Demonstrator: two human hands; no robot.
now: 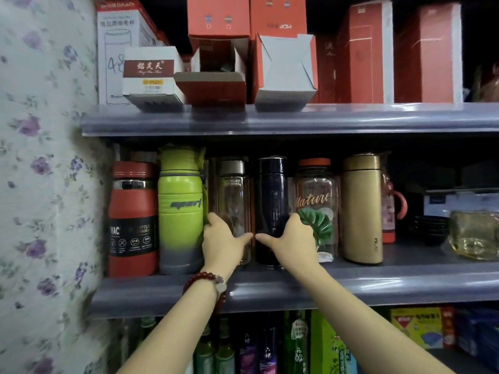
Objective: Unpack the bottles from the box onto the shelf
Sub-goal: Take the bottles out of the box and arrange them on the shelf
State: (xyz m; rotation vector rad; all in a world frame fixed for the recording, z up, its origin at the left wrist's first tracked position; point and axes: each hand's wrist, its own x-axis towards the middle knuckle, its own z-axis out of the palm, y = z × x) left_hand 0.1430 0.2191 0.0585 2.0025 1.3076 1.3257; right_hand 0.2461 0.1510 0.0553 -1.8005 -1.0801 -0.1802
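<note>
Best to seat both bottles upright and square them into the row on the middle shelf (297,286), nudging gently so no neighbours tip (glass nearby). Left hand (222,245) wrapped round the base of the clear bottle (233,201), thumb across its front, fingers hidden behind. Right hand (293,242) likewise curled round the dark bottle (271,195), thumb pointing inward, almost meeting the other thumb. Both bottles standing between the green flask (181,211) and the leaf-printed jar (316,203).

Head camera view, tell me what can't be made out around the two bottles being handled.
- Clear bottle: lower part hidden by the left hand.
- Dark bottle: lower right side covered by the right hand; its label print is too small to read.
- Fingers of both hands: hidden behind the bottles.
- Shelf behind the row: too dark.
</note>
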